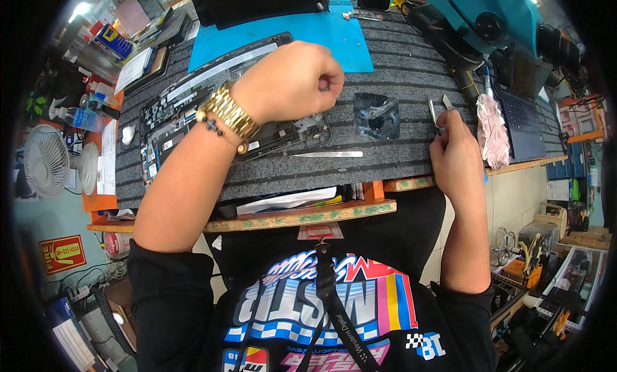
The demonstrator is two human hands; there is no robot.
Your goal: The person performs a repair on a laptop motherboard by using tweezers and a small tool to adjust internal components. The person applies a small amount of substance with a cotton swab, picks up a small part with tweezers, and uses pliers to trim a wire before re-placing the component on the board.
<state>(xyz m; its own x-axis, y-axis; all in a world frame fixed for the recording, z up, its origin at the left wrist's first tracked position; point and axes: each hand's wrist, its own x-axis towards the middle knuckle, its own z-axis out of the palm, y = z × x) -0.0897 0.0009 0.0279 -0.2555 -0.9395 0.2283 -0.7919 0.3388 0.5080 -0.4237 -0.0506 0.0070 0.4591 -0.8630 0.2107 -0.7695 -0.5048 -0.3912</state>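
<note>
My left hand (292, 79), with a gold watch (232, 108) at its wrist, hovers over the opened laptop base (273, 137). Its fingers are curled closed, and whatever they may hold is hidden. On the right side of the mat, my right hand (457, 154) pinches a slim silver tool (432, 108); its exact kind is unclear. A second short pale piece (447, 101) lies just beyond those fingertips. Between the hands are a small dark square packet (376, 117) and, nearer me, silver tweezers (329, 154) lying flat.
A grey striped mat (398, 57) covers the bench, with a blue mat (350, 44) farther back. To the right stand a teal microscope (482, 15), a crumpled pinkish cloth (492, 131) and a dark laptop (522, 118). A white fan (48, 160) is at left.
</note>
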